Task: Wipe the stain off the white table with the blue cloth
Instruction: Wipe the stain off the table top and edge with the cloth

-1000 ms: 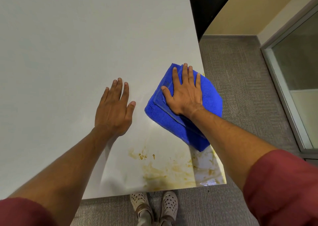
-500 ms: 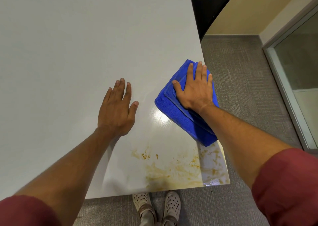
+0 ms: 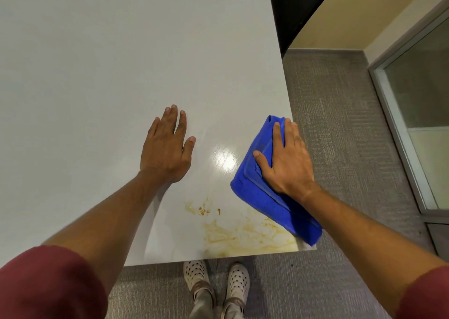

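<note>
A folded blue cloth point(image 3: 257, 195) lies along the right edge of the white table point(image 3: 121, 63). My right hand point(image 3: 286, 158) presses flat on top of it, with the fingertips at the cloth's far end by the table's edge. The cloth's near end covers the right part of a yellow-brown stain point(image 3: 243, 233), which is smeared across the table's near right corner. To the left of the cloth, my left hand point(image 3: 167, 151) rests flat on the table with its fingers apart and holds nothing. A glossy wet patch point(image 3: 226, 159) shines between the two hands.
Grey carpet point(image 3: 340, 148) runs along the table's right side and front. A glass panel in a metal frame point(image 3: 401, 136) stands at the far right. My feet in white perforated shoes point(image 3: 216, 280) are just below the table's front edge.
My right hand has slid the cloth nearer to me along the table's right edge, onto the stain's right part. The wet shiny patch has come into view. The left hand has stayed put.
</note>
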The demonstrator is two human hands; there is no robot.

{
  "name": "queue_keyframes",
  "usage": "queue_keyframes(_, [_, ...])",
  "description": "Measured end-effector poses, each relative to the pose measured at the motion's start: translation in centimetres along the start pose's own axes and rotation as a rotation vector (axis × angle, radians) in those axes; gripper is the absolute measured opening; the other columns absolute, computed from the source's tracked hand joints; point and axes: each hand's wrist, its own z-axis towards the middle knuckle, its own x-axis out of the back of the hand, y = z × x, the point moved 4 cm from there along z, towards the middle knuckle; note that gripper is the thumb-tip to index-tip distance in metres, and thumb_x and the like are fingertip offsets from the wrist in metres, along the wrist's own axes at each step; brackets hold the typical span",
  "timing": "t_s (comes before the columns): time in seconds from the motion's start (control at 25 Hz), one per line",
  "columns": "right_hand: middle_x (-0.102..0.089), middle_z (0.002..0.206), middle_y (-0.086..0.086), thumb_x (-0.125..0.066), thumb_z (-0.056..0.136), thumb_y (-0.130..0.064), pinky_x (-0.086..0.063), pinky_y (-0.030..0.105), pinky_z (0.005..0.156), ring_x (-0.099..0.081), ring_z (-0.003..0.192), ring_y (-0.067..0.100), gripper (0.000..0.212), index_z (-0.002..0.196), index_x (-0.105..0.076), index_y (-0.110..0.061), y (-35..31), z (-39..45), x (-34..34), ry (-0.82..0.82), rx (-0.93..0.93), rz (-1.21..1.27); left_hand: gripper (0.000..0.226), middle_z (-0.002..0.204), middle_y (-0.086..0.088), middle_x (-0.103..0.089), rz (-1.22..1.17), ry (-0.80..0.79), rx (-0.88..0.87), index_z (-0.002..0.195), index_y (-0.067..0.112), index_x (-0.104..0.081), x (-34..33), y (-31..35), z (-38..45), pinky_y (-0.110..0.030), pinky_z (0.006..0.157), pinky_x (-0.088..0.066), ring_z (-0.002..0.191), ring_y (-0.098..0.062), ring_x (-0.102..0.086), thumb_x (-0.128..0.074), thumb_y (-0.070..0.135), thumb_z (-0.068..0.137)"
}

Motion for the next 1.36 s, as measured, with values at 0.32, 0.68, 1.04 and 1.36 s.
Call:
queue_keyframes(0.32, [-0.006,0.163,0.023,-0.025,0.093,-0.067,-0.010,0.051,0.123,-0.003,0.151,0.035,0.088,0.156,-0.010,-0.007,-0.9,4.3,0.3,0.019,-0.037,-0.007,0.069,0.165,-0.007,-0.003,0.018,0.010,0.009,0.156,0.014,-0.007,-0.1,0.1,0.1,-0.038,0.122,-0.003,0.152,-0.021,0.000,-0.014,0.049,0.098])
queue_keyframes(0.68, [-0.001,0.164,0.018,-0.017,0.094,-0.068,0.000,0.052,0.122,0.001,0.152,0.032,0.087,0.157,-0.006,-0.009,-3.0,-0.6,0.1,0.021,0.141,-0.035,0.066,0.165,-0.007,0.003,-0.100,-0.032,-0.015,0.156,0.013,-0.003,0.2,-0.7,-1.8,-0.033,0.121,0.005,0.151,-0.018,0.007,-0.016,0.046,0.100])
queue_keyframes(1.04, [0.000,0.164,0.019,-0.008,0.092,-0.069,-0.004,0.050,0.123,0.001,0.152,0.032,0.086,0.157,-0.006,-0.014,-8.1,-3.2,-1.6,-0.069,0.300,-0.152,0.064,0.164,-0.010,-0.004,-0.018,0.003,0.020,0.156,0.013,-0.008,0.0,-1.7,-5.7,-0.036,0.122,0.003,0.151,-0.021,0.001,-0.020,0.041,0.100])
queue_keyframes(1.36, [-0.003,0.164,0.018,-0.009,0.095,-0.064,-0.002,0.054,0.122,0.001,0.152,0.033,0.078,0.157,-0.010,-0.018,-12.5,-4.6,-2.6,-0.050,0.356,-0.128,0.062,0.164,-0.010,-0.007,-0.009,0.028,0.036,0.156,0.012,-0.011,-0.2,-1.5,-5.9,-0.035,0.121,-0.001,0.151,-0.021,-0.003,-0.020,0.041,0.101])
